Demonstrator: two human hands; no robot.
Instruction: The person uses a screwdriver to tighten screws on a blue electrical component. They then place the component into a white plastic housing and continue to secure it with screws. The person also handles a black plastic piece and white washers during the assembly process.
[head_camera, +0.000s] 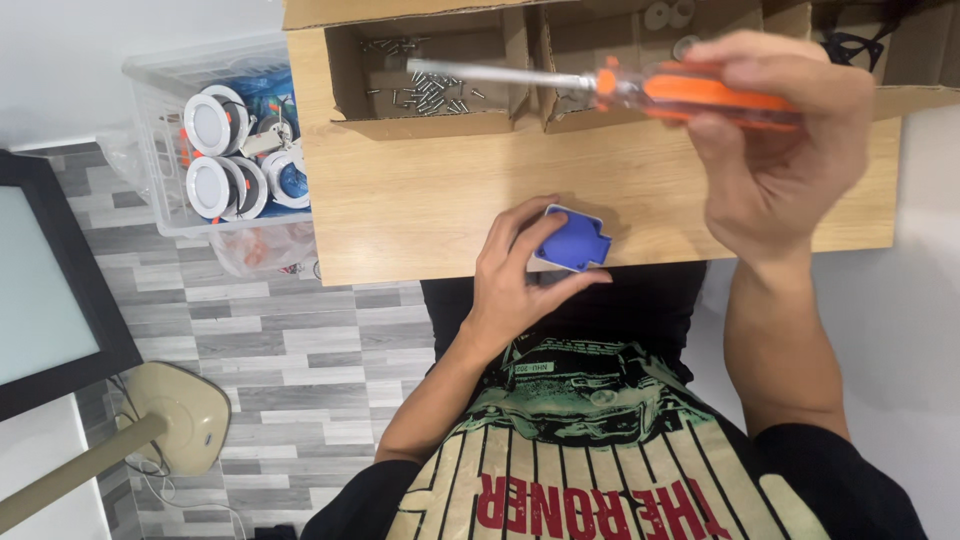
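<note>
seen from the head camera, the person's left hand (515, 285) pinches a small blue plastic part with a white base (574, 240) against the near edge of a pale wooden tabletop (420, 200). their right hand (775, 150) is closed around an orange-handled screwdriver with a long steel shaft (620, 83), raised clear of the part, so no driving looks under way yet. behind, an open brown cardboard box (345, 95) holds loose silver screws (425, 88). left of the table, a clear plastic bin (160, 200) carries round white light fittings (212, 123).
</note>
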